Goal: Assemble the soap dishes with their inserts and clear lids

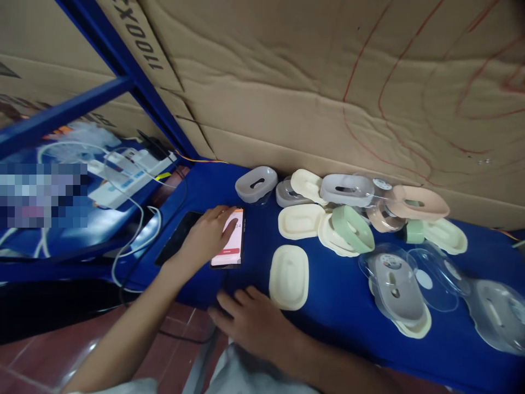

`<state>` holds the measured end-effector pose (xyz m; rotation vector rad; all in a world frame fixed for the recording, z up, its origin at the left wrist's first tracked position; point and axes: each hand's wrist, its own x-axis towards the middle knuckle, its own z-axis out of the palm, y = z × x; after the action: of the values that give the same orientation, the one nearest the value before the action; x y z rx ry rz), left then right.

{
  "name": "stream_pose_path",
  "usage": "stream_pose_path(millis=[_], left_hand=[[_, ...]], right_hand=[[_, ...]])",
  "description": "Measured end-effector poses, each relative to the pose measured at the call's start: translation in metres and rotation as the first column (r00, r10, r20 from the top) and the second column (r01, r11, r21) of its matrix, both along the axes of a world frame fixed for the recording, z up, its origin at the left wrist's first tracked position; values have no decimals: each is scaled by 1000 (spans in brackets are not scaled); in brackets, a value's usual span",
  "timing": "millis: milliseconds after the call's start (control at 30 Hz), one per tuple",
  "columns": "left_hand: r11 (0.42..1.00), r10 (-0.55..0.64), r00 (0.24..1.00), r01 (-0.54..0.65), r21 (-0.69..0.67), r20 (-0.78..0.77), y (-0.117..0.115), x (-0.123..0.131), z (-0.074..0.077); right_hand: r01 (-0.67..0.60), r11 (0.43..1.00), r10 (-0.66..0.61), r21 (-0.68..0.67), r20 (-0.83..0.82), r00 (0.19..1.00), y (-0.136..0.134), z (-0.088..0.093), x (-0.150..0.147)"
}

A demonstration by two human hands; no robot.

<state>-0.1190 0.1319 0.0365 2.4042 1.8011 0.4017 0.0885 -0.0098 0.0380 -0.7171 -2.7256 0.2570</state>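
My left hand (207,235) lies over the left part of a phone (228,249) with a lit screen, its fingers stretched out and the thumb over the glass. A second, dark phone (178,235) lies partly under that hand. My right hand (256,325) rests at the front edge of the blue table (254,235), fingers slightly bent and apart, holding nothing. Just right of it lies a cream oval tray (289,276). Beyond are several soap-dish-like pieces: a grey slotted one (256,185), a green one (353,229) and a peach one (418,202).
Clear plastic lids (437,279) and a grey dish (396,287) on a cream tray lie to the right. A cardboard wall (279,82) stands behind the table. At left are a blue metal frame (131,82), a white power strip (131,180) and loose white cables (141,219).
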Motion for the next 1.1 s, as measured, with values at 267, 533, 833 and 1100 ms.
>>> stream_pose_path(millis=[267, 533, 833, 1100], left_hand=[[999, 35, 998, -34, 8, -52, 24, -8, 11], [993, -20, 999, 15, -118, -37, 43, -14, 3], [986, -8, 998, -1, -166, -54, 54, -10, 10], [985, -23, 999, 15, -171, -49, 49, -8, 12]], right_hand=[[-57, 998, 57, 23, 2, 998, -1, -23, -17], [-48, 999, 47, 7, 13, 999, 0, -22, -20], [64, 994, -67, -91, -26, 997, -4, -29, -31], [161, 984, -166, -81, -60, 984, -5, -38, -40]])
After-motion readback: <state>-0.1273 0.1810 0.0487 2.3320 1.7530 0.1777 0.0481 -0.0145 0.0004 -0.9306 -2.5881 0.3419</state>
